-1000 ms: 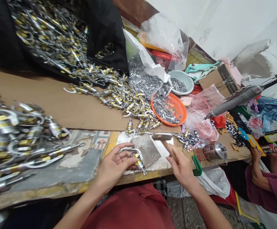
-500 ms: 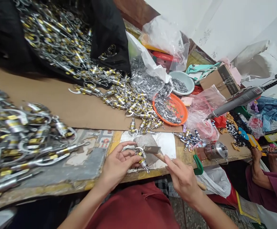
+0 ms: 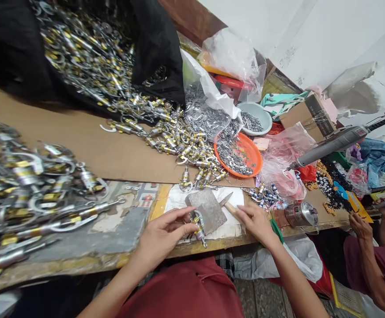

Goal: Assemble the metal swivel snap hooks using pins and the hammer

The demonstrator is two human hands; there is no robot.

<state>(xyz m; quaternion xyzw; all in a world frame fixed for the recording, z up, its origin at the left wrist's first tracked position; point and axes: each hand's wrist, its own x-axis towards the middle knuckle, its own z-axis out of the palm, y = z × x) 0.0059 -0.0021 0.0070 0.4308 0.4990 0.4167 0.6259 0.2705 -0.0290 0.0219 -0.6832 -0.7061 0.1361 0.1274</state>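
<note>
My left hand [image 3: 167, 230] pinches a silver and yellow metal hook piece [image 3: 199, 230] between thumb and fingers, at the left edge of a grey metal block [image 3: 208, 209]. The block rests on white paper [image 3: 176, 198] near the table's front edge. To the right of the block, my right hand [image 3: 254, 221] has its fingers on the wooden handle of a hammer [image 3: 231, 208], whose dark pointed head lies beside the block's right corner.
Many similar hook pieces [image 3: 171, 134] spill from a black bag [image 3: 161, 44]; another pile [image 3: 23, 176] lies left. An orange plate [image 3: 254, 154] of small parts, a metal can [image 3: 301, 214] and a grey electric driver [image 3: 331, 143] are right. A co-worker's hands [image 3: 361, 227] show far right.
The hammer has moved off the block to its right, with my right hand moving right and up. My left hand still holds the hook piece, now slightly lower. The view has shifted slightly.
</note>
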